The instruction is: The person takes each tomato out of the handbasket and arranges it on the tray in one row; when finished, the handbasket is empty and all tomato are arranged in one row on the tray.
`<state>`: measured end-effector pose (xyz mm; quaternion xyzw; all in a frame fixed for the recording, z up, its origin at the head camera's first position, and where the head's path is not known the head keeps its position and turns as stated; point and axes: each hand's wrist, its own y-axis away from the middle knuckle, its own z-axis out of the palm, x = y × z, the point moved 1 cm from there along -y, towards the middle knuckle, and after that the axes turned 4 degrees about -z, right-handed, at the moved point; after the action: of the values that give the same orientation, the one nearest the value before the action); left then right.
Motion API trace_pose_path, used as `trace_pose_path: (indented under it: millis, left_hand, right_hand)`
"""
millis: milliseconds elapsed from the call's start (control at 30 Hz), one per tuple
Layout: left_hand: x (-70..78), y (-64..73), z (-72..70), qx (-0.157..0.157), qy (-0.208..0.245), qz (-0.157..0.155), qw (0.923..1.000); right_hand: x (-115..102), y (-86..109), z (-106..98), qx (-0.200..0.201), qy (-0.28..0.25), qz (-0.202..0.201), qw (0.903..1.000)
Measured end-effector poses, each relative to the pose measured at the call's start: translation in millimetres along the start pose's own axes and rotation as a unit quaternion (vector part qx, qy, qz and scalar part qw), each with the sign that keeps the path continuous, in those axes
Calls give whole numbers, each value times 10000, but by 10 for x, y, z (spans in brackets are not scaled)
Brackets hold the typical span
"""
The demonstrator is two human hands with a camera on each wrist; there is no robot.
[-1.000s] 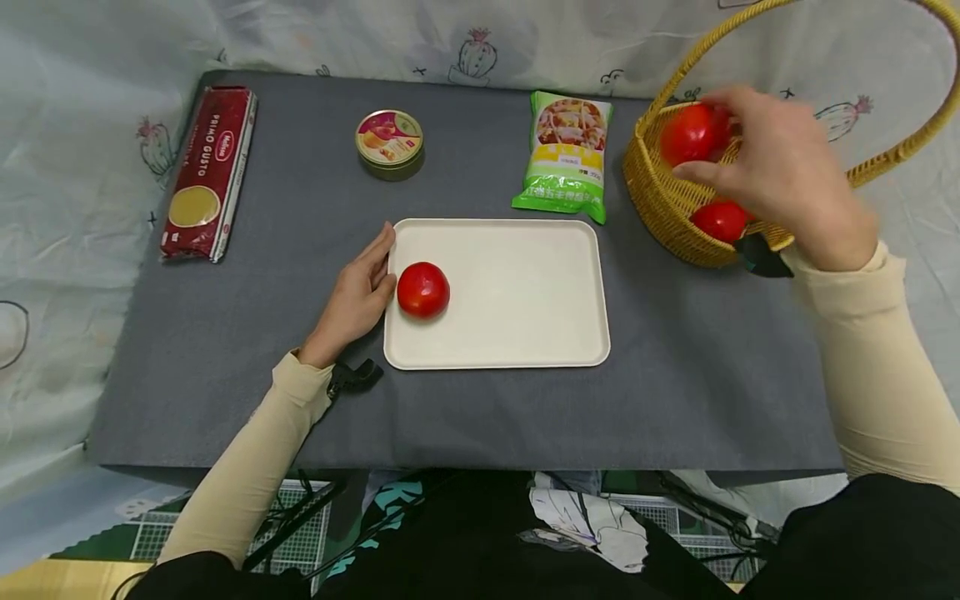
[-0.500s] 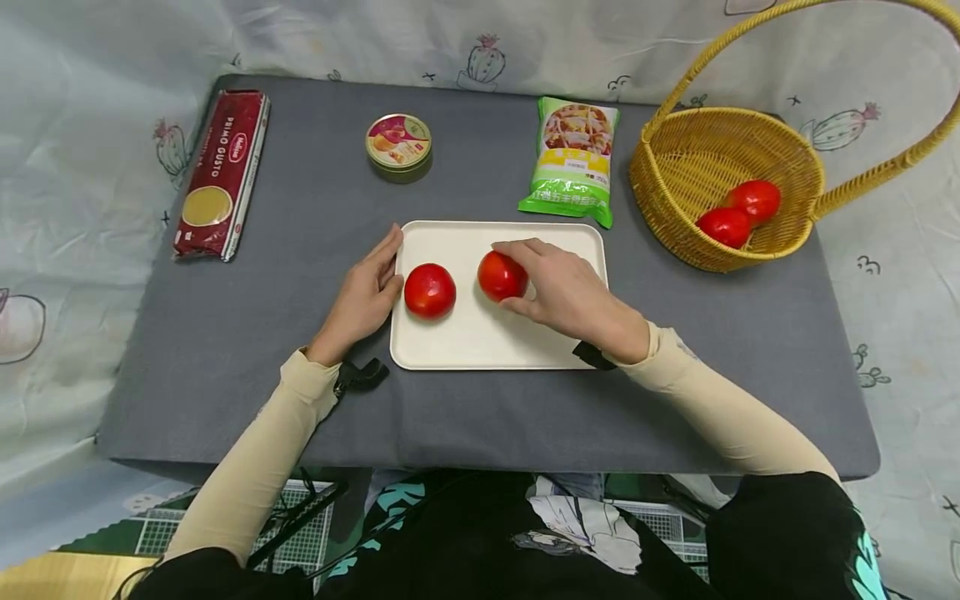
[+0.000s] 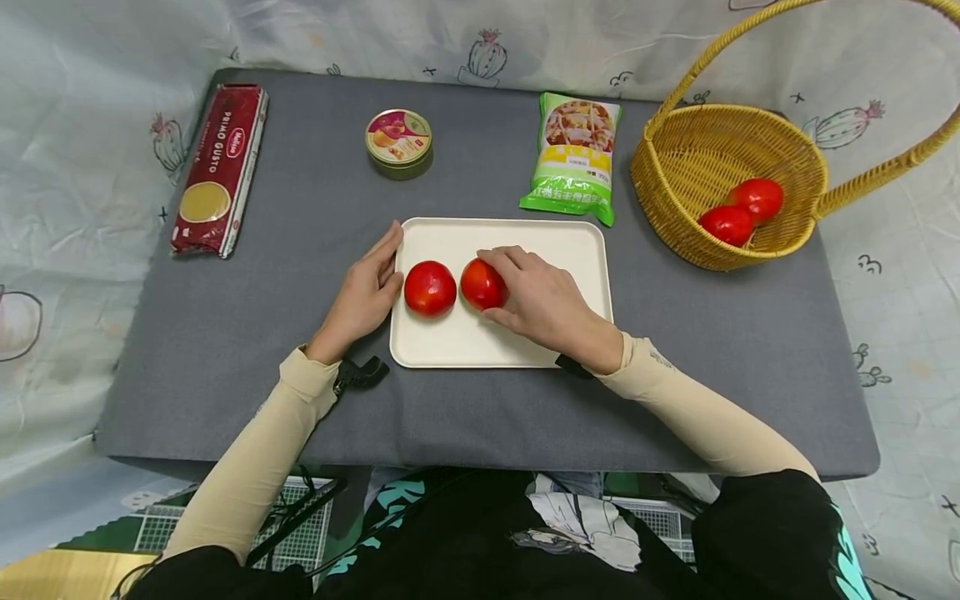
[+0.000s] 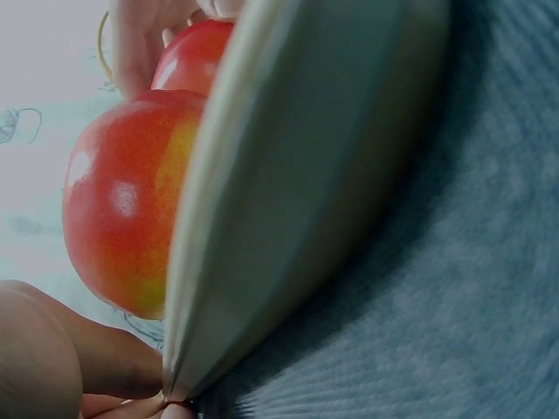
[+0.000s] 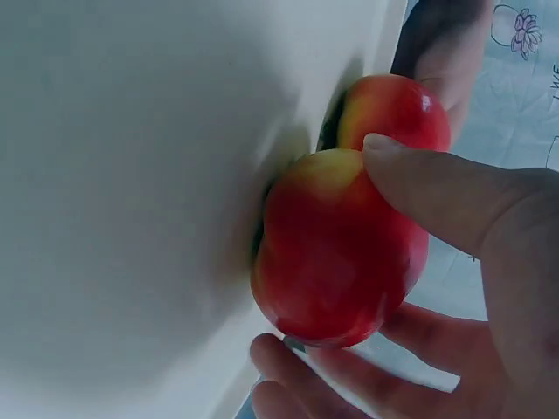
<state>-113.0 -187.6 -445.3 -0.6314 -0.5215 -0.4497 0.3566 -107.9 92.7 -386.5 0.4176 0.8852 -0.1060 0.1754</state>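
Note:
A cream rectangular tray (image 3: 450, 343) lies on the grey cloth, its left edge held by my left hand (image 3: 358, 293). In the left wrist view, the thumb and fingers pinch the tray's rim (image 4: 188, 262). One tomato (image 3: 430, 289) sits on the tray near that edge. Just right of it, my right hand (image 3: 542, 298) grips a second tomato (image 3: 481, 286) from the right. The right wrist view shows the thumb on one side of this tomato (image 5: 336, 253) and fingers around the other; the first tomato (image 5: 397, 109) is beyond.
A yellow wicker basket (image 3: 675, 229) with a tall handle holds two tomatoes (image 3: 756, 200) at the right. Behind the tray stand a round tin (image 3: 399, 142) and a green snack bag (image 3: 573, 158). A dark red packet (image 3: 220, 171) lies at the far left.
My right hand has brought a tomato from the basket to the tray, then shifted it left close to the first tomato. The left hand keeps its place on the tray.

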Motion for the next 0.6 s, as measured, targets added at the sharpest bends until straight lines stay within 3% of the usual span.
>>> trace_pose_path:
  millis: [167,333,467,600]
  left_hand:
    - [39,3,13,-23,25,-55,10000]
    - [32,-8,25,-40,-15,-47,10000]
    - [14,-16,23,-24,-84,-14,10000]
    - [14,-20,14,-38,-74,1,10000]
  right_hand:
    - [33,57,-129,29,-90,73,9999]
    - [229,134,-627,184,-1,543,9984]
    - [569,209,-1171,518,142,1137,9921]
    - [1135,279,-1648,428,46,1942,9800]
